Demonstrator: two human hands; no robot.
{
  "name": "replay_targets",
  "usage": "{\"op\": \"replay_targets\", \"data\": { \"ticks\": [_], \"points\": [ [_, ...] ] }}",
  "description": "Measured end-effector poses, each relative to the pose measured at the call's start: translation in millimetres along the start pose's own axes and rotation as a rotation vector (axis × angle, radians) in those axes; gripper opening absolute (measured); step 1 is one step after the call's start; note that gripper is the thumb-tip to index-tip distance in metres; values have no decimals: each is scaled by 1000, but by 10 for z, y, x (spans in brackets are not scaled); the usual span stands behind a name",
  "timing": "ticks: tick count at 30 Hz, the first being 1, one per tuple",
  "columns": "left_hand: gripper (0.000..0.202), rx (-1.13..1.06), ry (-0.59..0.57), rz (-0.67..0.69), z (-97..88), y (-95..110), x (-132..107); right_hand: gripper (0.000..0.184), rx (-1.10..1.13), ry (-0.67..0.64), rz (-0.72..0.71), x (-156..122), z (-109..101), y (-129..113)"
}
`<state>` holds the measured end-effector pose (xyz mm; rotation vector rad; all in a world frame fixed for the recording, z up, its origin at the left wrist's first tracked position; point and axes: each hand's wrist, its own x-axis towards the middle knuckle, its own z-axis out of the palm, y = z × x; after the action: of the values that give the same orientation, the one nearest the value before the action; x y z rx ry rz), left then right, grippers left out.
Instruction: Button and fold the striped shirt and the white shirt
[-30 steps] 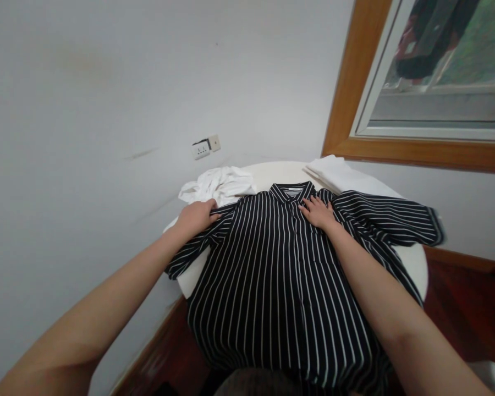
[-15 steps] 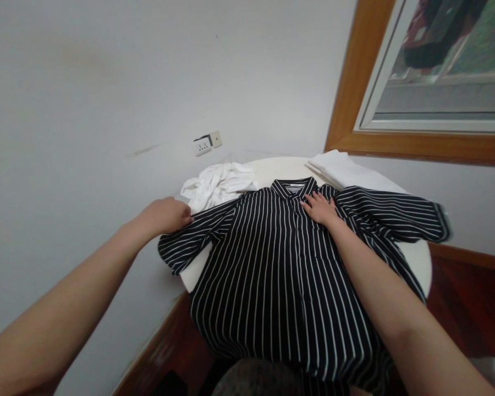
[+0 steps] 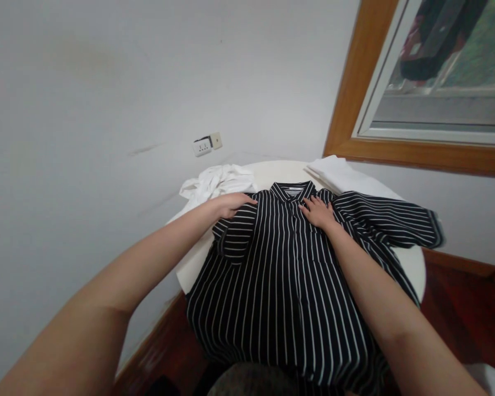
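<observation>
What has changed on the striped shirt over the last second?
The left hand swept the left-side sleeve inward from the table edge; that sleeve now lies folded over the striped shirt front, under the hand. The right hand stayed flat below the collar. The right-side sleeve and the white cloths are as before.

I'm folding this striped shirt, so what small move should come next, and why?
Probably fold the right-side sleeve in across the front: the left-side sleeve already lies folded over the shirt under the left hand, while the other lies spread out beyond the right hand.
</observation>
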<state>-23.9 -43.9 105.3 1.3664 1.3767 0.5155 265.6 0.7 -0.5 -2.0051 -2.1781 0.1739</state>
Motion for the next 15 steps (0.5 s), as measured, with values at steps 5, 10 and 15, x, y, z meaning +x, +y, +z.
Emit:
{"op": "replay_targets", "data": {
  "ticks": [5, 10, 15],
  "points": [
    [29, -372, -243, -214, 460, 23, 229, 63, -13, 3, -15, -6, -5, 9],
    [35, -405, -261, 18, 669, -51, 240, 60, -8, 22, -22, 0, 16, 24],
    [35, 215, 283, 487, 412, -163, 282, 50, 22, 171, -53, -66, 7, 23]
  ]
}}
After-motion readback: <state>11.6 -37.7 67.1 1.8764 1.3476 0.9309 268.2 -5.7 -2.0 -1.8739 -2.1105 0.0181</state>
